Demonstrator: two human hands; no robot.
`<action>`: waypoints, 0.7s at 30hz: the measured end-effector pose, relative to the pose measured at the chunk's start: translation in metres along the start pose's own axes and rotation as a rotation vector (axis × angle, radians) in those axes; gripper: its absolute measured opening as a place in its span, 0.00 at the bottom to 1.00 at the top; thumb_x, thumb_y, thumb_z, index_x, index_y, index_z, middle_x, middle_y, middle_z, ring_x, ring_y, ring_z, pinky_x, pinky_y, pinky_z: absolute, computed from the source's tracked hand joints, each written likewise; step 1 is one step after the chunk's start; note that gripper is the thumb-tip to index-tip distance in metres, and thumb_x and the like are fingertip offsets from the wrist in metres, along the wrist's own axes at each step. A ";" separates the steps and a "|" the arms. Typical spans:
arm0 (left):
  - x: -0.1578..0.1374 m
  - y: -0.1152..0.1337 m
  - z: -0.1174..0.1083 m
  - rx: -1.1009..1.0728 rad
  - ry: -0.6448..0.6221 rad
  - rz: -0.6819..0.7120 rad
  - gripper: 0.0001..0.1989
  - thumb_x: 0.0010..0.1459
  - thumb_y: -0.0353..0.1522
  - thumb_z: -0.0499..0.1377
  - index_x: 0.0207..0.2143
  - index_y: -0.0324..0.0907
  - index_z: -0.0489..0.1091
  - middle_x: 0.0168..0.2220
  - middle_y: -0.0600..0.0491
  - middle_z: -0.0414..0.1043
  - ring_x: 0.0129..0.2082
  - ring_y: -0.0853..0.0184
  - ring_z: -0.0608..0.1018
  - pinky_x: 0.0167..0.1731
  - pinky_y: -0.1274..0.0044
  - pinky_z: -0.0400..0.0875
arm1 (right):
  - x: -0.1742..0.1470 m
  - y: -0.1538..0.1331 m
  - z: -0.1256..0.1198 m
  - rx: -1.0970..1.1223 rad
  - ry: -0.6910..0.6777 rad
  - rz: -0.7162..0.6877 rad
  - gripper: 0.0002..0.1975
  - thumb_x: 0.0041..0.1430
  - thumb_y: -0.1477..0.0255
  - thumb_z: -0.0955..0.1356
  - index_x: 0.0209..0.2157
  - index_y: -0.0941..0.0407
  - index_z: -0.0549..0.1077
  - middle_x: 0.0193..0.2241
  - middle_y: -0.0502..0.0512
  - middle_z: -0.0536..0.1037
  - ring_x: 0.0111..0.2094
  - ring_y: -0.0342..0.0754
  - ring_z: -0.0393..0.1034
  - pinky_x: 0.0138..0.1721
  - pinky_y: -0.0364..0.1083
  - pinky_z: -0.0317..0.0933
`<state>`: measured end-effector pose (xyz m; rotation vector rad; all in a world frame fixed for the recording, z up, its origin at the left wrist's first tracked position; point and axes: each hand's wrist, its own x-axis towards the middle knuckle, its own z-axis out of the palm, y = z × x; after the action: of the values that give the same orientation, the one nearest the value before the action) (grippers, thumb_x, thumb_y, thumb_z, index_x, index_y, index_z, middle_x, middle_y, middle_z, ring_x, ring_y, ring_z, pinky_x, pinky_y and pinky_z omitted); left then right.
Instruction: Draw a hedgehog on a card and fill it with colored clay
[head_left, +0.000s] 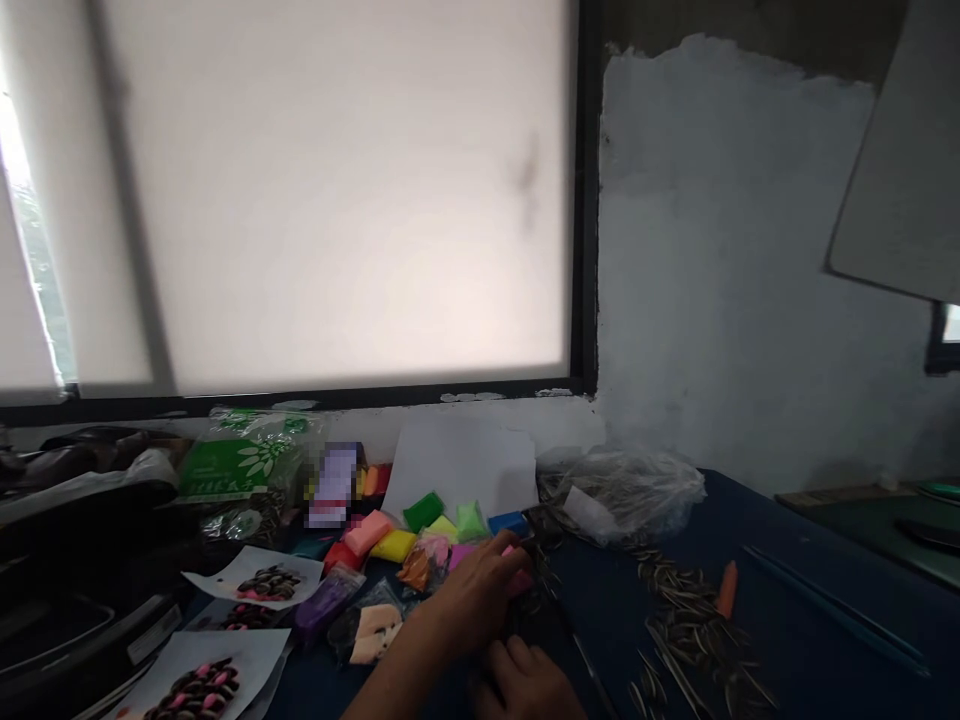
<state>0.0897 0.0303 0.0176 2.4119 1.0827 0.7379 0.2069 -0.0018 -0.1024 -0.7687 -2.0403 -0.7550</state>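
Note:
My left hand (pixel 480 590) reaches over the front of a pile of colourful clay packets, its fingers curled down over a bright pink packet (pixel 519 580). Close below it, my right hand (pixel 529 682) is at the bottom edge with fingers bent; whatever they hold is hidden. Around the left hand lie an orange packet (pixel 414 572), a blue packet (pixel 508 524), a light green packet (pixel 470 520) and a yellow packet (pixel 393 545). A peach-coloured packet (pixel 375 632) and a purple packet (pixel 327 603) sit left of my forearm. A thin dark rod (pixel 581 645) lies right of the hands.
Loose striped sunflower seeds (pixel 701 620) spread on the dark blue tabletop, with an orange stick (pixel 727 590) and long blue tweezers (pixel 840 612). A clear bag of seeds (pixel 637 490) and a green-printed bag (pixel 240 460) stand behind. Paper sheets with seed pictures (pixel 255 580) lie left.

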 end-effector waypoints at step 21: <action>-0.076 -0.037 -0.019 -1.173 0.138 -0.445 0.27 0.46 0.44 0.74 0.42 0.44 0.67 0.34 0.53 0.78 0.30 0.61 0.84 0.32 0.73 0.76 | 0.028 0.012 -0.032 0.160 -0.192 0.043 0.08 0.53 0.78 0.66 0.36 0.55 0.73 0.32 0.52 0.79 0.32 0.48 0.73 0.33 0.44 0.62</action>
<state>0.0144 -0.0030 -0.0106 1.1083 0.8130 0.9944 0.2173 -0.0109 -0.0601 -0.8159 -2.2172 -0.5020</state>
